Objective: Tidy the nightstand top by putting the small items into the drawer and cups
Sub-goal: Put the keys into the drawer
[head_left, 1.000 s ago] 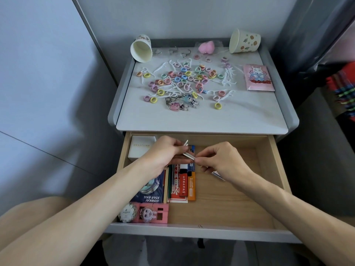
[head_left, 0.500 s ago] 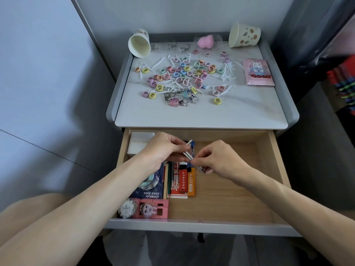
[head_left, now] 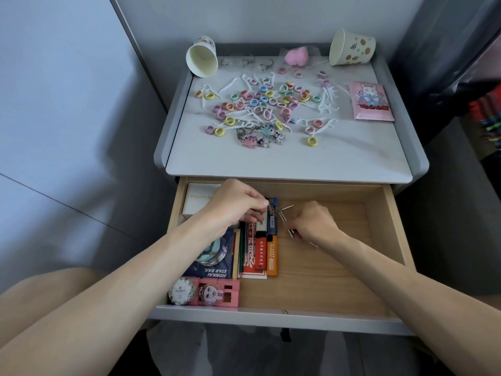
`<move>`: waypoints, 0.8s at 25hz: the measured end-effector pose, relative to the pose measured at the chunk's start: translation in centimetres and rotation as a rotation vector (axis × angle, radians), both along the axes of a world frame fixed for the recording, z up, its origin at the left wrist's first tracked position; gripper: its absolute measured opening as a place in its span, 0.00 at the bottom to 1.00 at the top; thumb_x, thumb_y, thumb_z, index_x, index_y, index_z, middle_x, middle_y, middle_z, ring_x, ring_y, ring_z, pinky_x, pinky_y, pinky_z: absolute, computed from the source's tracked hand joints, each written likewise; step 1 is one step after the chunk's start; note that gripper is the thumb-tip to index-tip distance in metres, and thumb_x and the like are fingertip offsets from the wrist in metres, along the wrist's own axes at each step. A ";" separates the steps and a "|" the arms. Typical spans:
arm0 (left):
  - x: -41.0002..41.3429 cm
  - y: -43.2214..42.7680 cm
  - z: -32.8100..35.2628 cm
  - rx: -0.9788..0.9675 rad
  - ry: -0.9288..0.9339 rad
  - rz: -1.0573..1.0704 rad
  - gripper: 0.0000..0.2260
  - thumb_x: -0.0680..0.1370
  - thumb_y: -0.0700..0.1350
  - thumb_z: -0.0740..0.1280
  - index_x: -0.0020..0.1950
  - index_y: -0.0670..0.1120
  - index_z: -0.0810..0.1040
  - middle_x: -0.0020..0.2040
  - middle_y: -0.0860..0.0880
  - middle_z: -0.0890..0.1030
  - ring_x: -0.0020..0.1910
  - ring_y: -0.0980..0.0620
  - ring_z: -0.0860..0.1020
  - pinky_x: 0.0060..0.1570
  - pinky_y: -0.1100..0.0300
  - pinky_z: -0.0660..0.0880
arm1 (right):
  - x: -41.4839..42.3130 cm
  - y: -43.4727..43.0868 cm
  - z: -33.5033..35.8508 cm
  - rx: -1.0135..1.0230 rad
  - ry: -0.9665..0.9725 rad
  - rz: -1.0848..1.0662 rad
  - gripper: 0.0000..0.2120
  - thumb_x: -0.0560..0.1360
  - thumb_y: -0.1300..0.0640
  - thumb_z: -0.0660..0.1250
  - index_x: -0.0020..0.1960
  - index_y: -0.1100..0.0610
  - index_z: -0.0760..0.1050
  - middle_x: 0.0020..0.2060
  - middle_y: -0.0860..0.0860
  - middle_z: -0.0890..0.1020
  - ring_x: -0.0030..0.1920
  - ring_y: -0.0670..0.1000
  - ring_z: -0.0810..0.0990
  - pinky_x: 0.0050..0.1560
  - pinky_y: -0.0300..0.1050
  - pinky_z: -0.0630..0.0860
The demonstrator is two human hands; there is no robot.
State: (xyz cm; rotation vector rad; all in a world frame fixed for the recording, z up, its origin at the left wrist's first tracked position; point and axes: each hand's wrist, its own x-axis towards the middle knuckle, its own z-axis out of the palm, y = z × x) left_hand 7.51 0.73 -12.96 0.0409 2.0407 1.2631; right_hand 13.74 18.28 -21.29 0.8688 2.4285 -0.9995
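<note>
Nightstand top (head_left: 284, 161): small items are seen strewn over its far half.
Hair ties (head_left: 267, 100): many pastel rings are scattered across the far middle, mixed with white floss picks (head_left: 329, 100).
Keychains (head_left: 259, 135): a small cluster is laid at the near edge of the scatter.
Cups: the left cup (head_left: 202, 61) is tipped on its side at the far left corner, mouth turned near; the right cup (head_left: 352, 47) is tipped at the far right corner, mouth turned left.
Pink packet (head_left: 371, 101): laid flat near the right edge, apart from the ties.
Pink heart (head_left: 296, 57): set at the far edge between the cups.
Drawer (head_left: 379, 226): pulled out on the near side, below the top.
Drawer contents: a white box (head_left: 199, 199) is kept at the far left; a blue booklet (head_left: 214, 259), a red lighter (head_left: 260, 251) and an orange lighter (head_left: 272, 256) are packed along the left; a round tin (head_left: 182, 291) is placed at the near left corner.
Left grip (head_left: 233, 207): fingers are curled with thumb and fingertips drawn together just beside a blue case (head_left: 272, 215); whether anything is held cannot be told.
Right grip (head_left: 311, 223): fingers are curled down onto thin pins (head_left: 291, 233) on the drawer floor, which are held narrowly; two more pins (head_left: 286, 211) are laid just left of it.
</note>
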 end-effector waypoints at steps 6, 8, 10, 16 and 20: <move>-0.2 0.1 0.3 0.016 0.008 0.009 0.05 0.77 0.38 0.71 0.51 0.37 0.82 0.46 0.39 0.86 0.41 0.47 0.84 0.43 0.59 0.82 | -1.3 -0.7 -1.6 0.085 -0.005 0.020 0.12 0.67 0.48 0.67 0.41 0.57 0.80 0.37 0.54 0.84 0.40 0.55 0.83 0.37 0.42 0.77; -0.1 0.1 0.3 0.028 0.002 0.015 0.05 0.77 0.38 0.71 0.51 0.37 0.82 0.47 0.38 0.85 0.40 0.47 0.84 0.42 0.59 0.82 | -1.3 -0.7 -1.7 0.113 0.012 0.019 0.11 0.68 0.49 0.67 0.42 0.57 0.79 0.36 0.53 0.84 0.40 0.55 0.84 0.38 0.43 0.79; -0.1 0.1 0.4 0.032 0.000 0.018 0.06 0.77 0.38 0.71 0.52 0.37 0.82 0.47 0.38 0.85 0.39 0.48 0.84 0.43 0.58 0.82 | -1.3 -0.7 -1.9 0.108 0.040 0.019 0.11 0.68 0.50 0.69 0.42 0.58 0.78 0.35 0.54 0.84 0.39 0.55 0.84 0.40 0.47 0.81; -0.2 0.1 0.6 0.040 -0.011 0.035 0.07 0.77 0.38 0.71 0.53 0.37 0.81 0.48 0.38 0.85 0.37 0.49 0.83 0.41 0.58 0.82 | -0.8 -0.7 -1.9 0.271 0.097 0.106 0.14 0.70 0.47 0.72 0.47 0.58 0.80 0.42 0.56 0.83 0.45 0.59 0.82 0.39 0.43 0.75; -0.2 0.1 0.8 0.043 -0.016 0.045 0.06 0.78 0.39 0.70 0.53 0.37 0.81 0.48 0.38 0.85 0.37 0.49 0.82 0.37 0.61 0.81 | -0.7 -0.9 -1.6 0.307 0.112 0.121 0.16 0.71 0.47 0.73 0.52 0.57 0.81 0.46 0.56 0.84 0.48 0.59 0.82 0.43 0.45 0.77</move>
